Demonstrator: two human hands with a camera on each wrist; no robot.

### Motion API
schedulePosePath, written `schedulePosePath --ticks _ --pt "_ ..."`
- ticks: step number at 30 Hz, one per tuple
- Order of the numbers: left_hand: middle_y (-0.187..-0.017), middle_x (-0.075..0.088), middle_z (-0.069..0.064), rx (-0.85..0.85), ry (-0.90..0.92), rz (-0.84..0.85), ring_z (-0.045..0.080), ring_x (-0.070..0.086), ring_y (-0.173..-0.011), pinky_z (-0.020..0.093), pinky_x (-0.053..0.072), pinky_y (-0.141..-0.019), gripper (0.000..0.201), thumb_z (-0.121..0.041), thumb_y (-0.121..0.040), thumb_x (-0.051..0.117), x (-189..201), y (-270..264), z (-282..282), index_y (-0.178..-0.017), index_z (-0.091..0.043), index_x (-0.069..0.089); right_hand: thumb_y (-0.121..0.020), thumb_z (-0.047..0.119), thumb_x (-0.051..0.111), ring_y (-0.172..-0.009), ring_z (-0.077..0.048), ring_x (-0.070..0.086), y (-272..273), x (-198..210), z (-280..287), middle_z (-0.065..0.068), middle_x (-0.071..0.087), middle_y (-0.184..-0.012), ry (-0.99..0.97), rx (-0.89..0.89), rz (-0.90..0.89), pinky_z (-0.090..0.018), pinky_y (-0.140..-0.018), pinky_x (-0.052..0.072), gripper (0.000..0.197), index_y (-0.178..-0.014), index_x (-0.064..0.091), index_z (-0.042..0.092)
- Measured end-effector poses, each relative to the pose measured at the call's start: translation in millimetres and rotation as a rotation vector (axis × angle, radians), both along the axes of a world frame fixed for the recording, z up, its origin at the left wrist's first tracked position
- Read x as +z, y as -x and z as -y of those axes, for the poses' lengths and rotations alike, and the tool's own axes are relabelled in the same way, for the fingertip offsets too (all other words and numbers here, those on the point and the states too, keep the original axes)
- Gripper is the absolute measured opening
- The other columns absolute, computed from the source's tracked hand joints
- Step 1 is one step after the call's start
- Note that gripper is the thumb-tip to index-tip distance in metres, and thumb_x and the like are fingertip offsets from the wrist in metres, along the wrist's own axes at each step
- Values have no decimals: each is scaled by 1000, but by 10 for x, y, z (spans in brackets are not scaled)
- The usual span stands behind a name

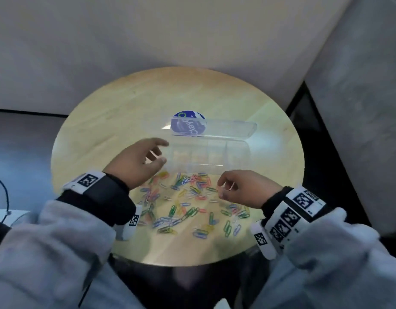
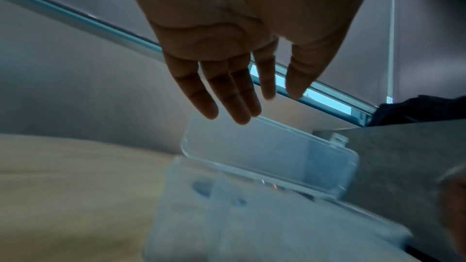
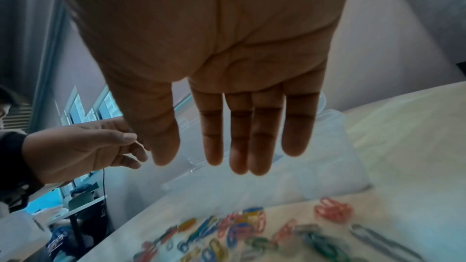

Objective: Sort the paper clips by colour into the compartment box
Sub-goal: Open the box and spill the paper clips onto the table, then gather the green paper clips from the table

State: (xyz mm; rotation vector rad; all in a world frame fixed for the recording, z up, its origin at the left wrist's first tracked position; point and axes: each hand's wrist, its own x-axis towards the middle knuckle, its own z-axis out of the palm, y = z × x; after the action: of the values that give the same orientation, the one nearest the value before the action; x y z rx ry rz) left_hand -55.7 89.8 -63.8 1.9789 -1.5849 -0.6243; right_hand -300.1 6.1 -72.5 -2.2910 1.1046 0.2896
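A clear compartment box [image 1: 206,157] lies on the round wooden table [image 1: 125,112], its lid [image 1: 215,128] tipped up at the far side; no clips show in its compartments. Many coloured paper clips [image 1: 186,206] lie scattered in front of it. My left hand [image 1: 161,151] hovers at the box's left end, fingers spread and empty. In the left wrist view the left hand [image 2: 239,97] has straight fingers above the box [image 2: 252,216]. My right hand [image 1: 223,188] hangs over the clips near the box's front right. The right wrist view shows the right hand [image 3: 227,146] empty above the clips [image 3: 239,230].
A round blue sticker [image 1: 188,126] shows through the lid. Pale upholstered walls rise behind and to the right of the table. A thin dark cable [image 1: 5,192] and a white object [image 1: 12,216] lie off the table's left edge. The near table rim curves just below the clips.
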Motion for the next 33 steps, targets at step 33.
schedulePosePath --ticks 33 --pt "-77 60 -8 -335 -543 339 13 53 -76 22 30 -50 12 -36 -80 66 -790 641 79 -78 -27 58 -83 28 60 -88 -18 48 -224 -630 -118 6 42 -91 47 384 -198 -32 -76 44 11 -94 60 25"
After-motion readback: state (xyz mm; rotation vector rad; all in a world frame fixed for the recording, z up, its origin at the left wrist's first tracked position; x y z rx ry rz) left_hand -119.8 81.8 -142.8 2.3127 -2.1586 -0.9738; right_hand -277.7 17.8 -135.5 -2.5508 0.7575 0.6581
